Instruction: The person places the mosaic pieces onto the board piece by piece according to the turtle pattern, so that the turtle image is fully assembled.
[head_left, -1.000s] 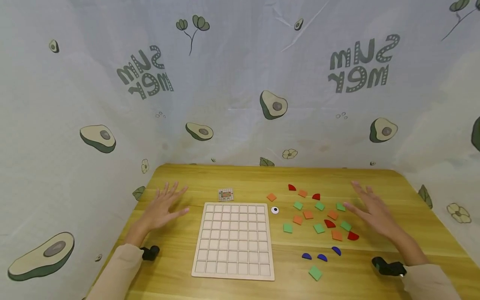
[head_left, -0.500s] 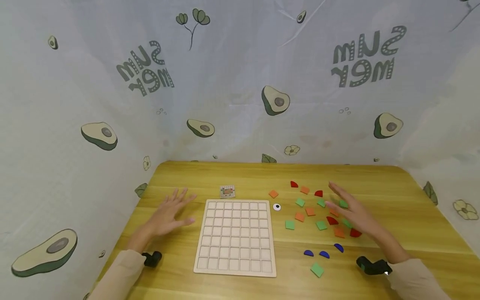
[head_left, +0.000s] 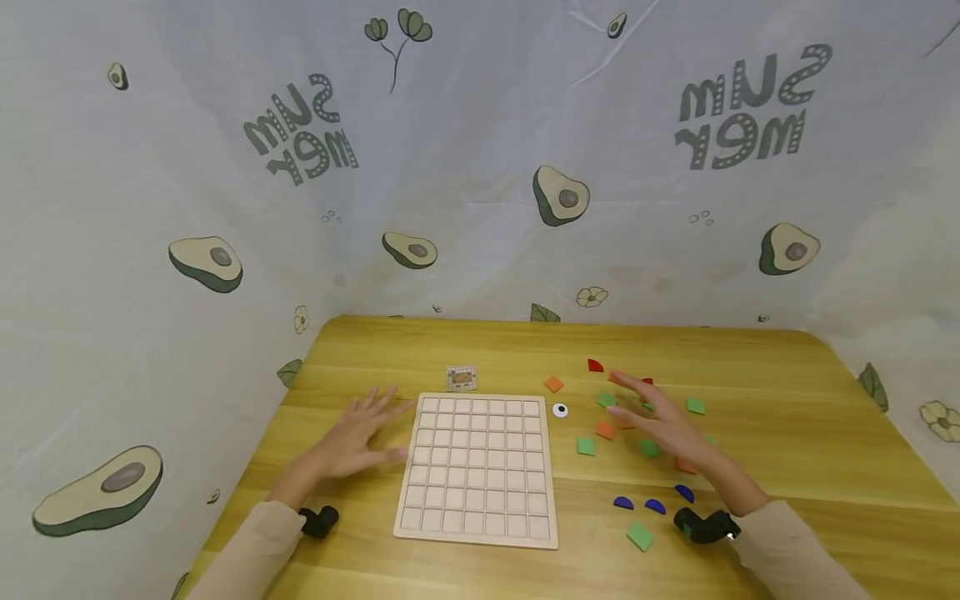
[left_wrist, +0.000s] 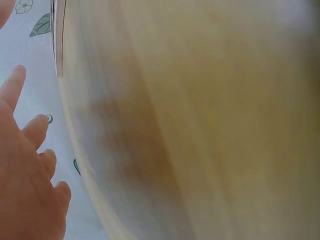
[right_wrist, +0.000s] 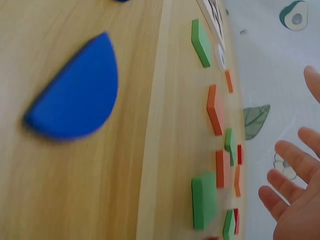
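A: Starting at the near edge, what is lying there?

B: A green square tile (head_left: 640, 536) is sitting nearest, right of the grid board (head_left: 477, 469). Just beyond it three blue half-discs (head_left: 655, 505) are lying in a loose row. In the right wrist view one of them is showing large, its straight edge facing the table's near side.

A: And the board?

B: It is resting flat on the wooden table (head_left: 787, 433), left of the scattered pieces, its longer side running near to far. Every cell is looking bare, so I judge nothing is placed yet and all the filling is left.

A: What are the hands doing?

B: The right hand (head_left: 660, 421) is hovering over the middle of the orange tiles (head_left: 606, 430) and green tiles (head_left: 586, 446), fingers spread wide and straight, gripping nothing. Whether it is touching a piece, I cannot tell. The left hand (head_left: 360, 437) is lying flat and wide beside the board's left edge, fingertips at or just short of the frame, holding nothing.

A: Anything farther out?

B: A small white disc with a dark centre (head_left: 559, 409) is sitting just off the board's far right corner. A little patterned card (head_left: 461, 378) is lying just beyond the far edge. A red quarter-round piece (head_left: 595, 365) is sitting farthest out, and an avocado-print cloth (head_left: 480, 167) is hanging behind everything.
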